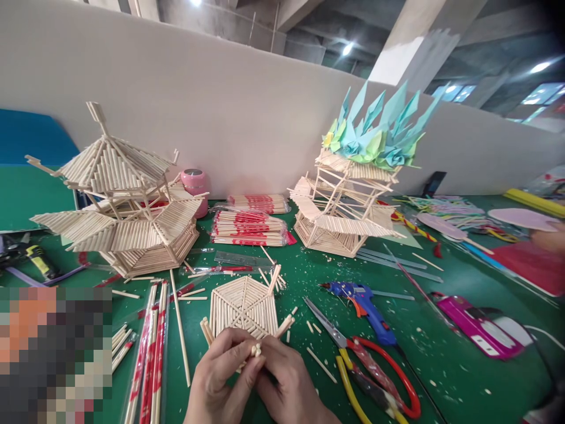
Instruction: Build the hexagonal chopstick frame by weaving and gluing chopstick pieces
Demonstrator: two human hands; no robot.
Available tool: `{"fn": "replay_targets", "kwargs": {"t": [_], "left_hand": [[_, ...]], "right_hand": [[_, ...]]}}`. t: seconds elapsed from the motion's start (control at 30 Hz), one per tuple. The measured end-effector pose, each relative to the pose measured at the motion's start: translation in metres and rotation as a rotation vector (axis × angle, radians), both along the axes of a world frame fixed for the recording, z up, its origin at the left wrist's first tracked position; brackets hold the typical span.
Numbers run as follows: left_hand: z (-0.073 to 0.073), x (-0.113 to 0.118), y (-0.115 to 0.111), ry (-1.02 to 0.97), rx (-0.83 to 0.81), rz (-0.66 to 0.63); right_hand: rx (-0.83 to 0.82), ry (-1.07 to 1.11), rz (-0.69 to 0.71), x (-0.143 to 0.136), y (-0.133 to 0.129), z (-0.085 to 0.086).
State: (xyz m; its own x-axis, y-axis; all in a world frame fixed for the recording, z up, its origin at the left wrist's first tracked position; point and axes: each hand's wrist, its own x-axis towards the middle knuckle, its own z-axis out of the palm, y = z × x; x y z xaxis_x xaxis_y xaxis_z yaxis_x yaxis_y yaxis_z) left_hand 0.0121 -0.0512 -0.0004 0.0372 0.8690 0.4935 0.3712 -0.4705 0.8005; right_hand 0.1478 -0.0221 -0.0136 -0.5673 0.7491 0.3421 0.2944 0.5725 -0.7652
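Note:
My left hand (219, 374) and my right hand (289, 377) meet at the near edge of a hexagonal panel (243, 303) made of wooden sticks. Between their fingertips is a small bundle of stick ends (256, 350); the fingers hide most of it, and I cannot tell whether it is joined to the panel. Short sticks stand out from several of the panel's corners, one of them at the upper right (274, 277). To the right of my hands lie scissors with red handles (382, 371), yellow-handled pliers (348, 377) and a blue glue gun (364, 303).
A stick pavilion (128, 218) stands back left, and another stick structure (344, 224) topped with blue-green paper leaves stands back right. Wrapped chopstick packs (249, 227) lie between them. More packs (152, 353) and a magenta box (481, 324) flank my hands. Another person's hand (547, 241) shows far right.

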Motion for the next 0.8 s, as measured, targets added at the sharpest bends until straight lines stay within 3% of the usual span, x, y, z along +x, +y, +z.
{"fn": "replay_targets", "kwargs": {"t": [0.37, 0.8], "left_hand": [[0.003, 0.0017, -0.0014, -0.032, -0.012, 0.051], [0.003, -0.0027, -0.0084, -0.127, -0.163, -0.014]], "right_hand": [[-0.009, -0.014, 0.007, -0.0012, -0.0011, 0.0036], [-0.061, 0.01, 0.017, -0.001, -0.0034, 0.0078]]}}
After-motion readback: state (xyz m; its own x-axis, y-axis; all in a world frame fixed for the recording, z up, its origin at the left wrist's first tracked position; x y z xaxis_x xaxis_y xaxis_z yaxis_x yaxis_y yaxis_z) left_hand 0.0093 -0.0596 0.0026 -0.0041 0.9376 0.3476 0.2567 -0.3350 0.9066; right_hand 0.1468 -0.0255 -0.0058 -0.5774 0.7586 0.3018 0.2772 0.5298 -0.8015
